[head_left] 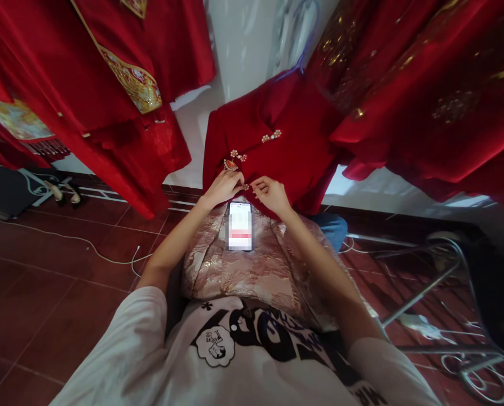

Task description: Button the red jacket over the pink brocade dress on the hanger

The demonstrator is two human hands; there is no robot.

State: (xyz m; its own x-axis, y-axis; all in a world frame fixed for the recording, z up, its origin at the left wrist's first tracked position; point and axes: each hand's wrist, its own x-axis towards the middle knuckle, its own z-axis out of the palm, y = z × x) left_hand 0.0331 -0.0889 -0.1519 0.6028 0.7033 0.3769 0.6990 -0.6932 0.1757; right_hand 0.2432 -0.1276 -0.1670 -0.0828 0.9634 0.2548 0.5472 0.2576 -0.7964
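Landmark: phone (pixel 240 225), lit, face up on the patterned cloth (pixel 252 279) over the lap. Left of the phone: hanging red garments (pixel 146 152), white cable (pixel 93 243) and shoes (pixel 56 193) on the tiled floor (pixel 40 299). Right of it: more red robes (pixel 455 96), blue denim (pixel 332 228), metal frame (pixel 425 288). Beyond it: white wall (pixel 239 51), purple hanger (pixel 301 59). Garments crowd both sides; hands partly cover the jacket front.

Left garments smooth, gold-embroidered panels; right robes glossy with gold glints. Patterned cloth pinkish, shiny, gold-flecked. Frame tubular with scrolls.

Red jacket (pixel 290 152) just beyond the phone, on the hanger: deep red, plain, open neckline, flower-shaped jewelled clasps (pixel 271 136) along a slanting front, orange-gold fan-shaped ornament (pixel 230 164) by left hand (pixel 227 186). Left fingers bent together at the lowest clasp (pixel 246 186); can't tell if pinching. Right hand (pixel 272 194) just beside that clasp, fingers curled, fingertips close; grip can't be told.
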